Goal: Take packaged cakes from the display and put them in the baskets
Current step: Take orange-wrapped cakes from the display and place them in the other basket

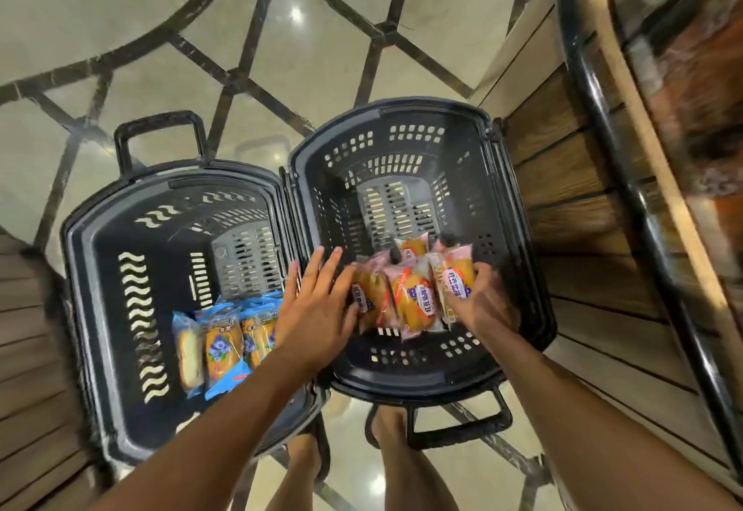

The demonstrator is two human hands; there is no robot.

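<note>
Depositing: right hand grasps pink-wrapped cakes; left hand, released and flat, touches them beside it. Basket lies beneath both. Next, probably: let go.

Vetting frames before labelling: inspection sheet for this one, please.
Surface: glossy tiled floor with dark inlaid lines.
Job's things: blue-wrapped cakes in left basket; pink-wrapped cakes in right basket.
Clutter: nothing seen.
Grippers: left hand open, fingers straight, next to the pink packs; right hand grips some of them, blurred.
Cables: nothing seen.
Surroundings: wood-panelled display on the right with black rail; contents blurred.
</note>
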